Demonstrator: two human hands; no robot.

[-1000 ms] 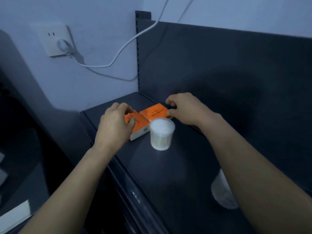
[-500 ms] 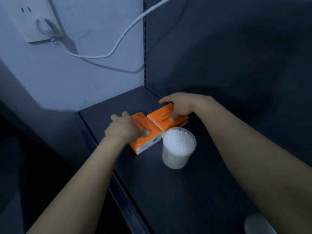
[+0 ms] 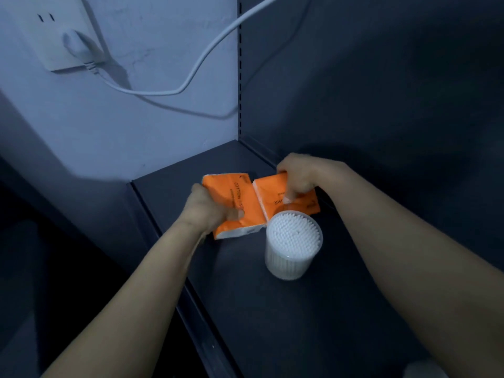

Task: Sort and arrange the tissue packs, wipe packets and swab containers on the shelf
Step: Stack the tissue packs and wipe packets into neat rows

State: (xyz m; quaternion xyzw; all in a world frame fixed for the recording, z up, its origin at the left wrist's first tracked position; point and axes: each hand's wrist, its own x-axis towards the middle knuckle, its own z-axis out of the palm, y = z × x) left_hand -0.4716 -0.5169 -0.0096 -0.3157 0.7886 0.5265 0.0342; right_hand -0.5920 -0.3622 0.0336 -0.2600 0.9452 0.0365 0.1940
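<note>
Two orange tissue packs sit side by side near the far left corner of the dark shelf [image 3: 245,309]. My left hand [image 3: 210,210] grips the left tissue pack [image 3: 231,192] at its near left edge, thumb on top. My right hand [image 3: 300,177] grips the right tissue pack [image 3: 268,197] from above, fingers curled over its far end. Both packs look tilted, their far ends raised. A clear round swab container [image 3: 293,248] full of white cotton swabs stands upright just in front of the right pack.
The shelf's dark back panel [image 3: 381,105] rises on the right, and a pale wall with a socket [image 3: 58,36] and white cable [image 3: 191,77] stands behind. A white object [image 3: 420,371] shows at the bottom right edge. The shelf's front edge [image 3: 196,323] runs diagonally.
Both hands went from resting on the flat packs to gripping them, and the packs have tipped up. The camera moved closer and lower.
</note>
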